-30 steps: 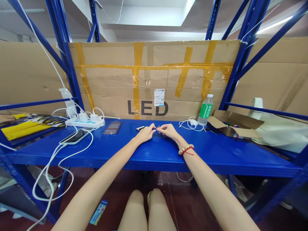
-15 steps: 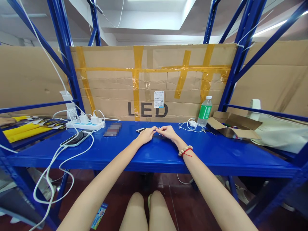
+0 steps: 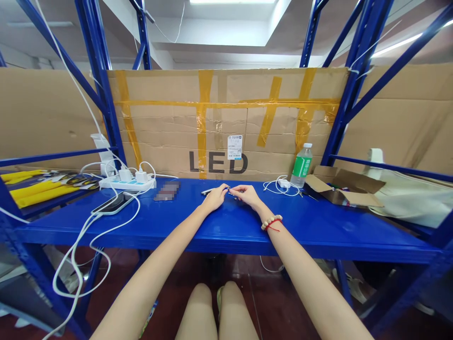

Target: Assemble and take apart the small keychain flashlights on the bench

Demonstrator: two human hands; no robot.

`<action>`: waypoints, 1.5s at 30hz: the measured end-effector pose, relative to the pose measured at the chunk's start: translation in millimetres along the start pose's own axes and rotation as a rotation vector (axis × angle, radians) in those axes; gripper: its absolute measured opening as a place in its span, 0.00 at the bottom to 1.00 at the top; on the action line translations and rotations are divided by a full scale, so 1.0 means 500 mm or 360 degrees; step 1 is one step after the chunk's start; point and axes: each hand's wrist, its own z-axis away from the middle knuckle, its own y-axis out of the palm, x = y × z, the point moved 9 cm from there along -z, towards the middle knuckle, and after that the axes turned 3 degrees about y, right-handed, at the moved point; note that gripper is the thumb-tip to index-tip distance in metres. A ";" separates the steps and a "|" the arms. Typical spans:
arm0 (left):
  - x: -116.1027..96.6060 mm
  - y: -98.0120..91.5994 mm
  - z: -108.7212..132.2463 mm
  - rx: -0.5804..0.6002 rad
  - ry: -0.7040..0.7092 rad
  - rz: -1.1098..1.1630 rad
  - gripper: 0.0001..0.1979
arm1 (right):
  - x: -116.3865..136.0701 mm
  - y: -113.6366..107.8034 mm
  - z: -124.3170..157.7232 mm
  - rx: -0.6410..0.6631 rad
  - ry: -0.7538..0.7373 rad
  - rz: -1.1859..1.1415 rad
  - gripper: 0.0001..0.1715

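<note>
My left hand (image 3: 214, 198) rests over the middle of the blue tabletop (image 3: 226, 224), its thumb and index finger pinched together. Facing it, my right hand (image 3: 248, 195) is also closed in a pinch, with a beaded bracelet and a red string on that wrist. Between the two sets of fingertips shows a small dark and shiny piece (image 3: 229, 190), too small to name. Just beyond my left hand lies a slim pen-like thing (image 3: 206, 191), partly covered by that hand.
Left stand a white power strip (image 3: 109, 183) with plugs and cables, a phone (image 3: 113, 204) and a blurred flat object (image 3: 167, 191). Right are a coiled white cable (image 3: 279, 186), a water bottle (image 3: 302, 166) and an open cardboard box (image 3: 339, 186). A large cardboard sheet (image 3: 170, 132) closes the back.
My fingertips have drawn slightly apart, and the small piece between them shows more clearly. My left hand's fingers are more curled. The view has shifted a little.
</note>
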 end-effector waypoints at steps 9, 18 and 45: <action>0.003 0.007 0.001 0.0038 -0.0012 0.0047 0.12 | 0.003 -0.004 -0.003 -0.0009 -0.0055 -0.0027 0.31; 0.005 0.004 0.002 0.0042 -0.0040 0.0034 0.12 | 0.010 -0.002 0.001 0.0022 -0.0081 -0.0038 0.30; 0.003 0.014 -0.001 0.0110 0.0047 -0.0018 0.13 | 0.000 -0.003 0.000 0.0074 -0.0063 0.0015 0.28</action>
